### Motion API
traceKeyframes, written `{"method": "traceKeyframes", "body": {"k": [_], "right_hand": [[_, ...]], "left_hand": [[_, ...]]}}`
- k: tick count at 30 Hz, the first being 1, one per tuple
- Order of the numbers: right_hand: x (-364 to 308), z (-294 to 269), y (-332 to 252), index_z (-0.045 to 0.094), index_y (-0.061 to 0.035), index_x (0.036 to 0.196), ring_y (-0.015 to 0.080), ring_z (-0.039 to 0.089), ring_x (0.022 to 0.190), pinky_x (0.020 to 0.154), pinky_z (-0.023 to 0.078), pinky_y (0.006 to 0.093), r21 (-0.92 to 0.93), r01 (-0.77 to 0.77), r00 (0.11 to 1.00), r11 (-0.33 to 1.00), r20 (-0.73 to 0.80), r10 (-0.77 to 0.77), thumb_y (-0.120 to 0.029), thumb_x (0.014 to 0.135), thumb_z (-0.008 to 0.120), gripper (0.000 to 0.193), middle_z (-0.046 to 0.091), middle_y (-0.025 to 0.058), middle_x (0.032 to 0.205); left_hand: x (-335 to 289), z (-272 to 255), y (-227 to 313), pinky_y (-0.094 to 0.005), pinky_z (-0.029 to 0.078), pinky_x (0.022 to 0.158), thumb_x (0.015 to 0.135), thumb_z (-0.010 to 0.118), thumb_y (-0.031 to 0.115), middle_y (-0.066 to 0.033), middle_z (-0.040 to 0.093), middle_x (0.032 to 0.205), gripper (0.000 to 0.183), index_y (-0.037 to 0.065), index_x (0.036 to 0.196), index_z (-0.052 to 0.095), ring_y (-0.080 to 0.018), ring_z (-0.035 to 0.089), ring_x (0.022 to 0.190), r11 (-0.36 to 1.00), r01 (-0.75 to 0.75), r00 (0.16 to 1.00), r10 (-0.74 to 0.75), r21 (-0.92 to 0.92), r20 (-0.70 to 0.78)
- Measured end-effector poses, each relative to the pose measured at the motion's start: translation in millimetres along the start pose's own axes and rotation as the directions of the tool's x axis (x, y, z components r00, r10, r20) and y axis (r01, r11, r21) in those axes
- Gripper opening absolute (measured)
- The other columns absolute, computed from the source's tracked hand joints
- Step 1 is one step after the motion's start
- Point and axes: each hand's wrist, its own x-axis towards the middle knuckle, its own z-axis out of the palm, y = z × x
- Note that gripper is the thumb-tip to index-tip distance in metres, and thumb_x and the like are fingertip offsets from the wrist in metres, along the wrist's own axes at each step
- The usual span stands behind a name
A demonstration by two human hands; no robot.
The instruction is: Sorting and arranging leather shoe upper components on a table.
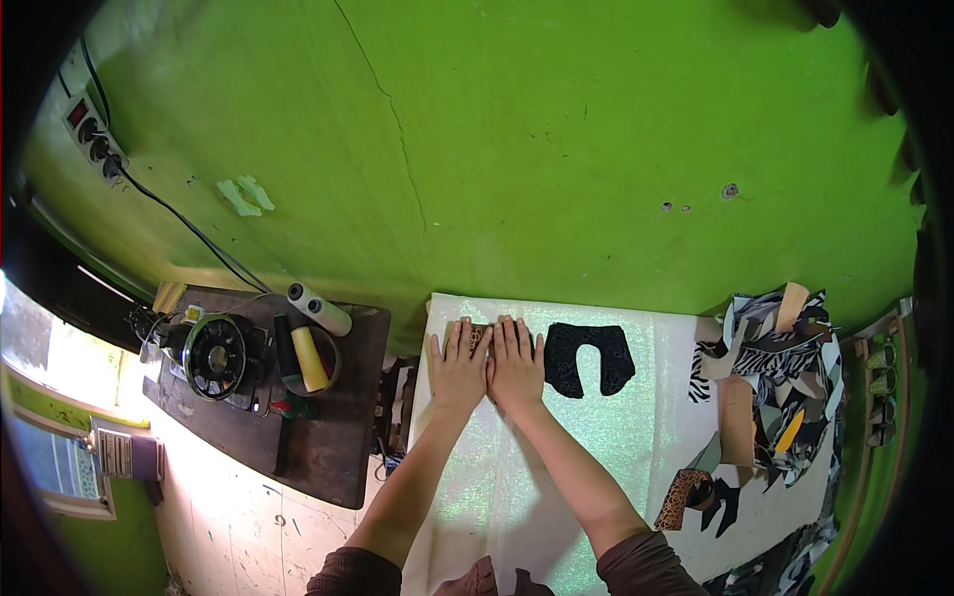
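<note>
My left hand (460, 372) and my right hand (516, 370) lie flat side by side, fingers stretched out, on a shimmering white sheet (556, 467) that covers the table. Between and under the fingers shows a bit of a leopard-print piece (479, 341); most of it is hidden by the hands. Just right of my right hand lies a black, patterned U-shaped piece (562, 358), flat, with its opening toward me. Neither hand touches it. Nothing is gripped in either hand.
A heap of cut scraps (770, 368) covers the table's right side, with a leopard-print scrap (684, 500) nearer me. To the left, a dark sewing-machine table (338, 437) carries a handwheel (216, 358) and thread cones (309, 360). A green wall (556, 149) stands behind.
</note>
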Motion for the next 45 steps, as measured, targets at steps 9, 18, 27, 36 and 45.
{"method": "traceKeyframes", "body": {"k": [9,18,27,36,45], "right_hand": [[-10.8,12.0,4.1,0.029,-0.002,0.134,0.0237,0.019,0.133,0.107,0.014,0.0427,0.126,-0.002,1.0,0.992,0.007,0.001,-0.029,0.085,0.039,0.057,0.026,0.0112,0.141],[-27.0,-26.0,18.2,0.031,-0.002,0.132,0.0266,0.025,0.13,0.107,0.018,0.0404,0.28,0.191,0.975,0.941,0.055,-0.214,-0.022,0.084,0.044,0.053,0.03,0.0149,0.138],[-155.1,-51.4,32.2,0.043,-0.0004,0.123,0.0343,0.035,0.123,0.099,0.031,0.0464,0.413,0.255,0.967,0.874,-0.123,-0.224,-0.012,0.08,0.049,0.045,0.039,0.0192,0.131],[-260.4,-69.8,80.8,0.046,-0.0031,0.121,0.0334,0.036,0.122,0.099,0.03,0.0475,0.363,0.164,0.986,0.917,-0.076,-0.146,-0.012,0.078,0.051,0.043,0.04,0.0182,0.13],[-309.9,-128.4,176.1,0.054,-0.0015,0.106,0.0324,0.048,0.104,0.089,0.04,0.0403,0.34,0.051,0.968,0.939,-0.25,0.037,-0.01,0.077,0.052,0.031,0.05,0.0166,0.11]], "left_hand": [[-11.6,2.2,2.8,-0.0482,0.01,0.106,0.086,0.041,0.032,-0.0037,0.029,0.141,0.049,0.02,0.133,0.036,-0.0186,0.022,0.132,0.998,0.052,0.997,-0.051,-0.018,0.064],[-24.9,-26.7,13.0,-0.0498,0.009,0.106,0.088,0.037,0.031,-0.0077,0.024,0.142,0.05,0.015,0.136,0.03,-0.0214,0.019,0.132,0.998,0.044,0.98,-0.051,0.041,0.192],[-131.1,-56.9,80.9,-0.0493,0.006,0.107,0.088,0.034,0.03,-0.0091,0.024,0.143,0.05,0.009,0.134,0.034,-0.0227,0.017,0.134,1.0,-0.016,0.95,0.017,-0.007,0.31],[-196.6,-61.6,149.8,-0.0491,0.009,0.106,0.088,0.037,0.03,-0.0116,0.024,0.142,0.049,0.009,0.133,0.035,-0.0246,0.019,0.133,0.988,-0.124,0.957,0.143,-0.088,0.253],[-184.4,-83.9,268.4,-0.0457,0.02,0.104,0.09,0.035,0.03,-0.0145,0.031,0.138,0.045,0.007,0.127,0.042,-0.0264,0.028,0.129,0.923,-0.172,0.933,0.265,-0.344,0.244]]}}
